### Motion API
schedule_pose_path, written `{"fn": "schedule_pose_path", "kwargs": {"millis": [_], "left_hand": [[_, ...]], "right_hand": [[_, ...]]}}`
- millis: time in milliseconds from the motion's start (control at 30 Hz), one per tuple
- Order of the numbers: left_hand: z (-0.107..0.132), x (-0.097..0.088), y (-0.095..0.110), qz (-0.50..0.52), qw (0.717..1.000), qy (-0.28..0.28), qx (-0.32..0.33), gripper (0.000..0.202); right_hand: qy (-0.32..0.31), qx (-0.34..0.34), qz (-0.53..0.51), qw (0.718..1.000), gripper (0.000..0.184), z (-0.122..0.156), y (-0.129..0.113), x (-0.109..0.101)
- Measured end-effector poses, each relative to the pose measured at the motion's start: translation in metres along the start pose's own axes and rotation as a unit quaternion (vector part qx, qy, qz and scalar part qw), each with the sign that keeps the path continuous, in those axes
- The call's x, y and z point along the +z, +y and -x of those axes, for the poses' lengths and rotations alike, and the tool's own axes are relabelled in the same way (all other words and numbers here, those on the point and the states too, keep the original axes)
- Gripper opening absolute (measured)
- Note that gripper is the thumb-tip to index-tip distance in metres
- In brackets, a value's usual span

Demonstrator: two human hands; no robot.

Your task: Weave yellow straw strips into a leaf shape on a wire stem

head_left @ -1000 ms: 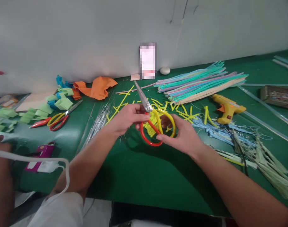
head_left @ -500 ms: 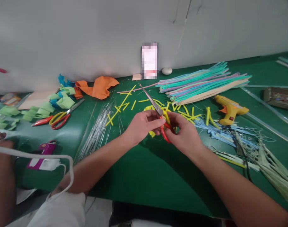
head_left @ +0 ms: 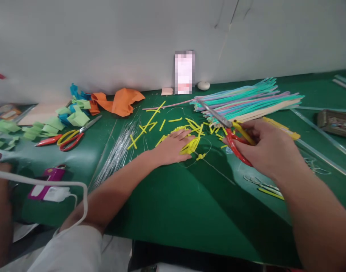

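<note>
My left hand (head_left: 173,148) lies palm down with fingers stretched over a heap of short yellow pipe cleaner pieces (head_left: 193,146), partly covering it. To its right, my right hand (head_left: 270,145) holds scissors (head_left: 221,118) by their red and yellow handles, above the table. The blades look closed and point up and left, in front of a bundle of coloured pipe cleaners (head_left: 246,102). Below the blades, a small yellow knot (head_left: 201,156) on thin wire lies on the green table, right of the heap.
A second pair of scissors (head_left: 76,136), green and orange paper (head_left: 124,102) and silver wires (head_left: 116,151) lie to the left. A phone (head_left: 184,71) leans on the wall. Behind my right hand is a yellow glue gun (head_left: 284,129). Another person's arm (head_left: 1,196) is at far left.
My hands have moved apart. My left hand has left the scissors and come down on the yellow heap; my right hand has carried the scissors right. The yellow knot on wire now shows.
</note>
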State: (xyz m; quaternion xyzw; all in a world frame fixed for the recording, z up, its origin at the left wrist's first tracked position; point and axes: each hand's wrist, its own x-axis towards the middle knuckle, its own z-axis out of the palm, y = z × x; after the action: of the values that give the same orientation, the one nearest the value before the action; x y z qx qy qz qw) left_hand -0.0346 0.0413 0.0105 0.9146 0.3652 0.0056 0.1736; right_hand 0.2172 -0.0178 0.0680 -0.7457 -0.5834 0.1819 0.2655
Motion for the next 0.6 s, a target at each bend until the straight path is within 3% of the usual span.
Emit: {"fn": "schedule_pose_path", "kwargs": {"millis": [100,267,367,600], "left_hand": [[0.004,-0.005,-0.014,0.031,0.998,0.013,0.051,0.067],[0.004,-0.002,-0.022,0.05,0.995,0.044,0.079,0.065],[0.004,-0.001,-0.021,0.052,0.995,0.038,0.077,0.066],[0.003,-0.001,-0.023,0.058,0.994,0.044,0.081,0.066]], "right_hand": [[-0.043,0.012,0.163,0.986,0.056,0.0,0.016,0.0],[-0.062,0.019,0.238,0.969,0.054,0.008,0.043,-0.003],[-0.108,0.02,0.292,0.95,0.057,0.008,0.054,-0.006],[-0.229,-0.003,0.319,0.92,0.052,0.008,0.041,0.002]]}}
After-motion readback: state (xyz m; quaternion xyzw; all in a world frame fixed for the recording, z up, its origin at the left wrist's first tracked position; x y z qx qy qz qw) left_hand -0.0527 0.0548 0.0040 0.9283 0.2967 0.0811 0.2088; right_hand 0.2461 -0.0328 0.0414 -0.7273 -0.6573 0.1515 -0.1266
